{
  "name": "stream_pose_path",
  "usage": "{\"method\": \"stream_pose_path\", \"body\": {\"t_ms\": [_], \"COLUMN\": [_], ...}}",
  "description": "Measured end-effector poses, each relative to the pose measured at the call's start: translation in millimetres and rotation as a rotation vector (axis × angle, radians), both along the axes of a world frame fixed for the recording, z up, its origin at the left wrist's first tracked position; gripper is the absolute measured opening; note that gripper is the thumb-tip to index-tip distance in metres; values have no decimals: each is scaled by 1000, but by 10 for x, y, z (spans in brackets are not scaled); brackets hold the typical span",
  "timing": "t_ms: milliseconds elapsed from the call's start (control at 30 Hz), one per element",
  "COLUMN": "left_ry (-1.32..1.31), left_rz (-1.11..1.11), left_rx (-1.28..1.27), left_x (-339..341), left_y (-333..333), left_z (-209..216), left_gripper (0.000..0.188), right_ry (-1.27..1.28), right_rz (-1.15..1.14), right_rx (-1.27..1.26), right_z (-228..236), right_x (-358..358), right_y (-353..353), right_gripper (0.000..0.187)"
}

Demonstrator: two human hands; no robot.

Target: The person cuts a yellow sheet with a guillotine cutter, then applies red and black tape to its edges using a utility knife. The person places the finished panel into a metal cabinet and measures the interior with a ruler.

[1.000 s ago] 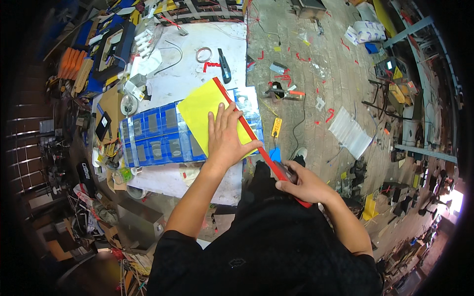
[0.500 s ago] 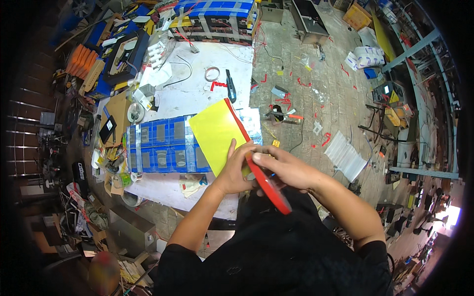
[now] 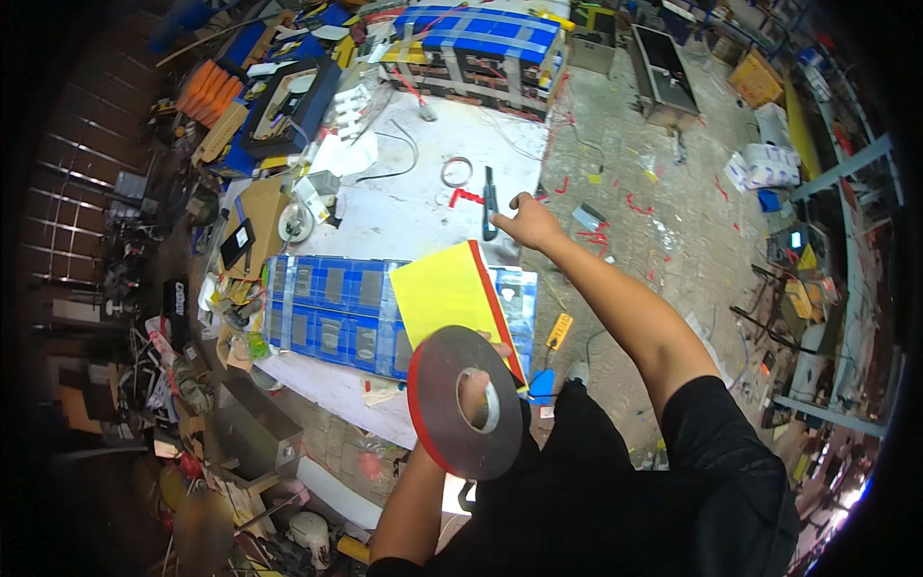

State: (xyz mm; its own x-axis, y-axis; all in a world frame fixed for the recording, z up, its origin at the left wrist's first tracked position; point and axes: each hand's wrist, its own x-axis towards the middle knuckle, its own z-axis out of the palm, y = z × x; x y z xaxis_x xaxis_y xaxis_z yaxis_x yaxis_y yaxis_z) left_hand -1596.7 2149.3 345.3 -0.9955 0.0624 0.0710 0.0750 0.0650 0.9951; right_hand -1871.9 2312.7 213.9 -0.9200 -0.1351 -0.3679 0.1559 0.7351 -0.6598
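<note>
My left hand [image 3: 475, 392] grips a large roll of red-edged tape [image 3: 442, 433], its fingers showing through the core, and seems also to support a yellow sheet [image 3: 447, 293]. A red tape strip [image 3: 495, 310] runs along the sheet's right edge. The roll hides most of this hand. Farther off, my right hand [image 3: 532, 226] reaches over the table's right edge, thumb and index finger apart beside a utility knife [image 3: 489, 197]. The thumb is at or near the knife's lower end; contact is unclear. Beneath the sheet lies a blue battery pack [image 3: 332, 313] bound with clear tape.
A small tape ring [image 3: 457, 172] and red scraps [image 3: 465, 196] lie on the white tabletop [image 3: 385, 216]. A larger blue-topped battery pack [image 3: 481, 38] stands at the far end. Cardboard [image 3: 258, 226] and clutter line the left side. Red scraps litter the floor [image 3: 635, 163] to the right.
My right hand has left the tape roll and stretched forward to the utility knife. The roll now stays in my left hand, turned with its flat side up. The view has shifted.
</note>
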Motion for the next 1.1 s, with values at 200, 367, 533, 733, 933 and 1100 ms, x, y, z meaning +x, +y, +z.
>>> {"method": "stream_pose_path", "body": {"t_ms": [200,367,533,733,933,1100], "left_ry": [53,26,19,-49,-179,-215], "left_rz": [88,139,131,202,190,159], "left_rx": [-125,-229,-324,-185,58,133], "left_x": [12,34,-46,18,-8,-52], "left_y": [95,72,137,244,223,289], "left_z": [10,33,71,77,-63,66], "left_gripper": [37,35,34,33,59,50], "right_ry": [68,15,-129,-192,-252,-186], "right_rz": [15,-40,-295,25,289,470], "right_rx": [232,255,-503,-530,-572,-444], "right_z": [-541,-661,-648,685,1108,970], "right_x": [-239,-290,-95,1388,2240,2299], "right_y": [-545,-533,513,1559,1683,1566], "right_gripper": [83,60,34,29,28,29]}}
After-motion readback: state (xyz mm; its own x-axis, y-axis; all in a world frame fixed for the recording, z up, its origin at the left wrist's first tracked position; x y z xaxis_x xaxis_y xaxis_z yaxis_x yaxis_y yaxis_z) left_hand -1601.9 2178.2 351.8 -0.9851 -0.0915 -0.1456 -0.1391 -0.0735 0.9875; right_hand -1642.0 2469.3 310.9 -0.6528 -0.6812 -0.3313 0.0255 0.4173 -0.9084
